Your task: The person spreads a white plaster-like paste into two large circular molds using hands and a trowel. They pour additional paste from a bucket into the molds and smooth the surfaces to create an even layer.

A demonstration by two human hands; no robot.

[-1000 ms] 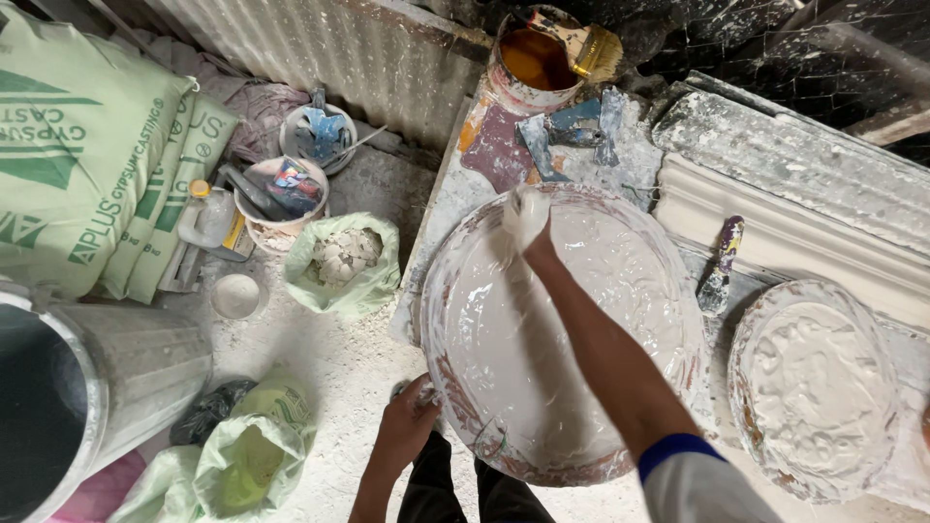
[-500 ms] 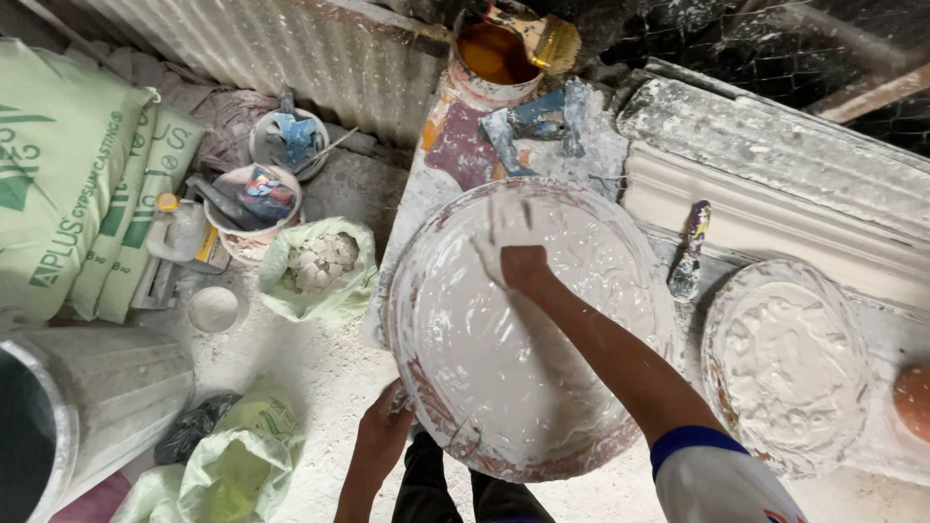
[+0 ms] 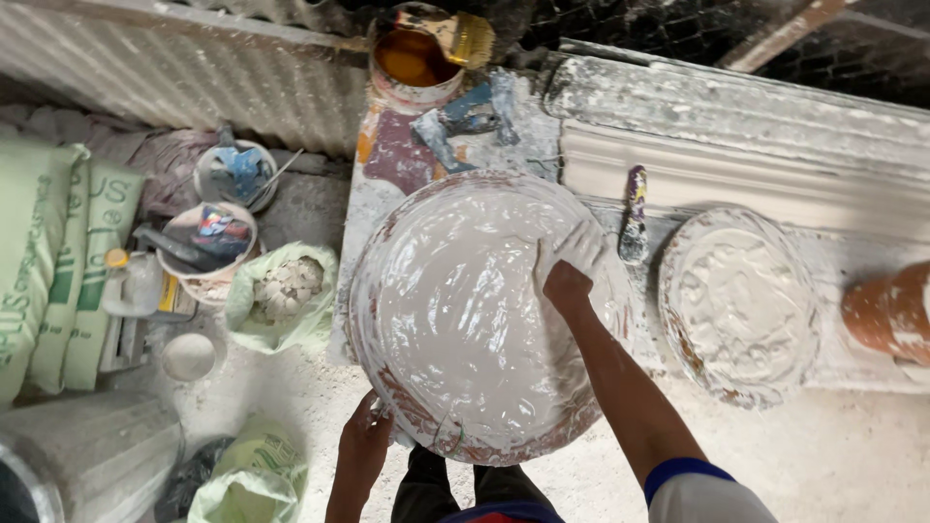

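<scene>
A large round basin [image 3: 465,320], coated inside with wet white plaster, rests on the near edge of a plaster-spattered desk [image 3: 387,165]. The right hand [image 3: 572,266], smeared white, lies flat and open against the basin's inner wall on the right side, gripping nothing. The left hand [image 3: 366,434] clasps the basin's near rim from below, fingers curled around the edge.

On the desk beyond the basin stands a tin of amber liquid [image 3: 415,60] with a broad brush [image 3: 455,34] laid across its mouth, and a blue-stained trowel [image 3: 465,116] lies just in front of it. To the right runs a long white moulded cornice [image 3: 736,169]; a small paint-flecked tool [image 3: 634,215] lies between the basin and a second, smaller bowl [image 3: 741,305] crusted with dried plaster. An orange-brown pot [image 3: 891,310] sits at the far right.

The floor [image 3: 271,387] is dusty and white. On it, to the left, are green sacks [image 3: 48,252], two small buckets [image 3: 218,208] holding tools, a green plastic bag of lumps [image 3: 283,291] and a metal drum [image 3: 77,465]. A corrugated metal sheet [image 3: 194,68] forms the back wall.
</scene>
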